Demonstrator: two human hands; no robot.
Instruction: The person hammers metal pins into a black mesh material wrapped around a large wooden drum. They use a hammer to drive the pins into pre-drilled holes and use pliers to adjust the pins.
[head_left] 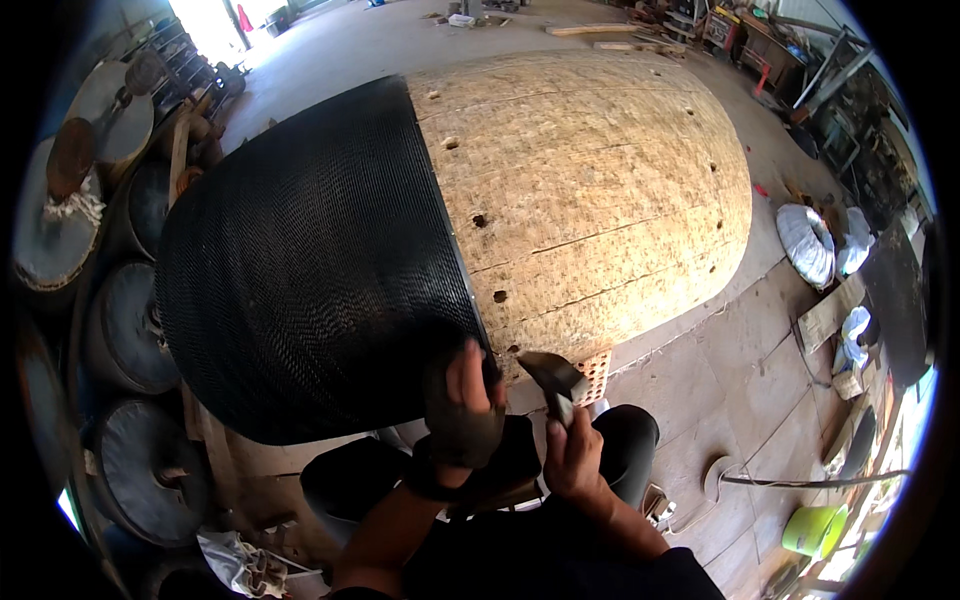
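Observation:
A large barrel-shaped wooden drum [600, 180] lies on its side in front of me, with dark holes and long seams along its pale surface. Black ribbed covering [310, 250] wraps its left part and ends in a straight edge near the middle. My left hand [465, 410], in a dark fingerless glove, is at the low near end of that edge. Its fingers are held together, and whatever they may pinch is hidden. Just to its right, my right hand [574, 455] grips a hammer-like tool [558, 380] with a broad dark metal head, close to the drum's lower side.
Several dark round discs or drums [150, 470] stand along the left. A perforated orange block [596, 375] is under the drum's near side. On the right are a white wrapped ring [806, 246], a lime-green bucket [814, 530] and wooden pieces [830, 312] on the tiled floor.

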